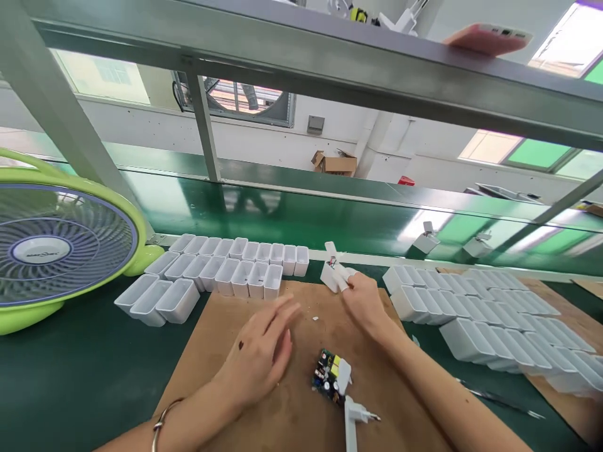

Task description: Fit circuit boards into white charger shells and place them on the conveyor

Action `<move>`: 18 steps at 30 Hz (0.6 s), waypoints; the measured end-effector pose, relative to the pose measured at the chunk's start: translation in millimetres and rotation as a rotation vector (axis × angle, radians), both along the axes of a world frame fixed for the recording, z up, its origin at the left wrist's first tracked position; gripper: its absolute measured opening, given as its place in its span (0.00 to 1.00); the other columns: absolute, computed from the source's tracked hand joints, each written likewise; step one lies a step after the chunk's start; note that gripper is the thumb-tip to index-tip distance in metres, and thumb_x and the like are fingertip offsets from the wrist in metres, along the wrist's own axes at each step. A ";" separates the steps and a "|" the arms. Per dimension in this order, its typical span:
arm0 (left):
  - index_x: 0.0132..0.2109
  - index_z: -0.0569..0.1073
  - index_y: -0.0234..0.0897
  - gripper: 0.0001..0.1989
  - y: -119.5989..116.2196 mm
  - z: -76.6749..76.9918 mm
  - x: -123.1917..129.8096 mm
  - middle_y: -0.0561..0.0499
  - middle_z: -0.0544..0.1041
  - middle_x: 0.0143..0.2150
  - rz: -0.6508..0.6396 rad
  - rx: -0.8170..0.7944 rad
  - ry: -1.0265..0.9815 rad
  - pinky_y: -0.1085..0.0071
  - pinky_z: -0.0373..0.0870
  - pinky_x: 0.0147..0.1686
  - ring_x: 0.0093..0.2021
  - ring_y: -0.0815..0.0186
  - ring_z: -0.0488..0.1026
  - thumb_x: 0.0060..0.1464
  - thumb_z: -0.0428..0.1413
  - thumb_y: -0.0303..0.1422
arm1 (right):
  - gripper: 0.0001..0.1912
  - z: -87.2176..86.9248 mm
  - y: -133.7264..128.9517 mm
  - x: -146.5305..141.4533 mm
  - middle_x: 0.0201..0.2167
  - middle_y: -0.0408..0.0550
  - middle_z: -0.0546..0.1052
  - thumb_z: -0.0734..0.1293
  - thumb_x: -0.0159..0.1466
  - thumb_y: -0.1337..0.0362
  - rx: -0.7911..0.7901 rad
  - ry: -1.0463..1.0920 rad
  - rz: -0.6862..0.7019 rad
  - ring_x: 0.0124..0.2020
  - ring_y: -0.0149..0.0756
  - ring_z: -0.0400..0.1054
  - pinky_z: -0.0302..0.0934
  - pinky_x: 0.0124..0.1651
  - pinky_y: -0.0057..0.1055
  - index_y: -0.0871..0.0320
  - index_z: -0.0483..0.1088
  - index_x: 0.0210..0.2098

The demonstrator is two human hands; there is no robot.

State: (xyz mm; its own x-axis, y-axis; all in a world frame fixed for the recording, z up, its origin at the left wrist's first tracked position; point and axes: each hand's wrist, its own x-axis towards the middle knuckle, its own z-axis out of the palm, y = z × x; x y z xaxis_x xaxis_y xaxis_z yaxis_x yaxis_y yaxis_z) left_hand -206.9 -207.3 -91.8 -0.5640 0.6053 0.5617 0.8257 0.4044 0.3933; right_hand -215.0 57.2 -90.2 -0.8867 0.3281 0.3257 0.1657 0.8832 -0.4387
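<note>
My right hand [365, 302] reaches to the far edge of the brown board [226, 351], its fingers wrapped in white covers and closed on a white plastic housing [331, 276] with small wires inside. My left hand [264, 348] hovers over the board's left half, fingers spread and holding nothing. Between my forearms lies a circuit board [330, 375] with yellow and black components and a white piece at its side. Just below it is a white plug part [355, 415] with metal pins. A small white scrap [315, 318] rests on the brown board.
Rows of open white boxes [176, 301] stand at the left back. More white housings [466, 339] fill the right side, with tweezers [504, 402] in front. A green fan [136, 232] is at far left. A metal shelf beam [301, 56] crosses above; a green belt runs behind.
</note>
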 end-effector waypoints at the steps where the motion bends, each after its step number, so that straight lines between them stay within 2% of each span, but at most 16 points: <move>1: 0.63 0.58 0.35 0.23 -0.5 -0.6 -6.2 0.42 0.62 0.63 0.063 -0.030 0.048 0.62 0.66 0.56 0.60 0.59 0.63 0.62 0.43 0.24 | 0.13 4.4 7.4 -13.3 0.24 0.44 0.71 0.65 0.61 0.68 0.023 -0.017 -0.040 0.29 0.32 0.66 0.62 0.38 0.32 0.61 0.67 0.20; 3: 0.65 0.56 0.33 0.24 -1.2 -4.0 -19.7 0.42 0.63 0.63 0.175 -0.092 0.127 0.61 0.67 0.55 0.58 0.57 0.66 0.63 0.43 0.26 | 0.11 13.1 22.2 -42.7 0.28 0.43 0.72 0.66 0.64 0.64 0.052 -0.034 -0.125 0.32 0.32 0.67 0.64 0.41 0.34 0.62 0.68 0.26; 5: 0.63 0.59 0.32 0.22 -2.1 -9.2 -32.4 0.42 0.68 0.60 0.245 -0.140 0.174 0.59 0.69 0.53 0.54 0.56 0.69 0.63 0.42 0.27 | 0.10 20.6 32.9 -70.8 0.34 0.45 0.74 0.65 0.66 0.61 0.059 -0.043 -0.187 0.37 0.33 0.69 0.65 0.44 0.36 0.63 0.70 0.33; 8: 0.59 0.64 0.31 0.19 -3.9 -13.9 -44.5 0.42 0.73 0.53 0.233 -0.152 0.209 0.59 0.71 0.49 0.49 0.57 0.71 0.65 0.41 0.27 | 0.12 30.7 36.5 -97.1 0.41 0.49 0.73 0.64 0.67 0.59 0.037 -0.075 -0.191 0.41 0.36 0.69 0.66 0.46 0.39 0.63 0.70 0.41; 10: 0.57 0.67 0.31 0.17 -5.0 -12.3 -45.7 0.43 0.75 0.47 0.194 -0.147 0.212 0.62 0.72 0.46 0.45 0.60 0.72 0.65 0.40 0.25 | 0.13 39.1 30.0 -98.5 0.45 0.51 0.73 0.65 0.66 0.60 0.013 -0.106 -0.141 0.43 0.37 0.69 0.66 0.47 0.40 0.63 0.68 0.46; 12: 0.53 0.69 0.32 0.15 -5.4 -7.7 -41.3 0.45 0.76 0.41 0.166 -0.126 0.225 0.64 0.71 0.43 0.41 0.61 0.71 0.66 0.41 0.25 | 0.15 49.8 16.8 -84.5 0.49 0.54 0.72 0.65 0.66 0.63 -0.013 -0.137 -0.052 0.45 0.39 0.69 0.65 0.47 0.39 0.62 0.67 0.50; 14: 0.52 0.71 0.34 0.14 -5.0 -2.4 -33.4 0.46 0.76 0.39 0.144 -0.085 0.241 0.64 0.69 0.41 0.39 0.62 0.70 0.66 0.44 0.26 | 0.15 61.1 -1.3 -54.6 0.49 0.55 0.73 0.64 0.64 0.65 -0.047 -0.191 0.084 0.44 0.38 0.70 0.65 0.45 0.34 0.61 0.69 0.50; 16: 0.53 0.70 0.36 0.13 -4.1 0.9 -25.2 0.46 0.75 0.43 0.141 -0.038 0.243 0.63 0.68 0.43 0.41 0.60 0.68 0.64 0.47 0.27 | 0.12 70.0 -21.1 -11.8 0.41 0.48 0.77 0.65 0.63 0.60 -0.091 -0.291 0.250 0.38 0.35 0.71 0.64 0.40 0.30 0.56 0.74 0.44; 18: 0.57 0.66 0.37 0.16 -3.0 0.8 -19.7 0.44 0.72 0.50 0.164 -0.018 0.200 0.59 0.66 0.49 0.48 0.57 0.67 0.63 0.50 0.28 | 0.19 74.1 -38.4 35.4 0.37 0.49 0.78 0.69 0.57 0.52 -0.090 -0.391 0.324 0.35 0.41 0.72 0.64 0.39 0.34 0.55 0.75 0.44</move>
State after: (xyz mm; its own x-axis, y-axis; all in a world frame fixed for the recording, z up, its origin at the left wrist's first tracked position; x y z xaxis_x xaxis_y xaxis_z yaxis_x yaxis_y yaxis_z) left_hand -226.5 -210.3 -91.0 -0.5344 0.5256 0.6620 0.8089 0.5452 0.2201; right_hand -179.6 18.8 -16.0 -0.9974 0.0274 -0.0670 0.0561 0.8782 -0.4751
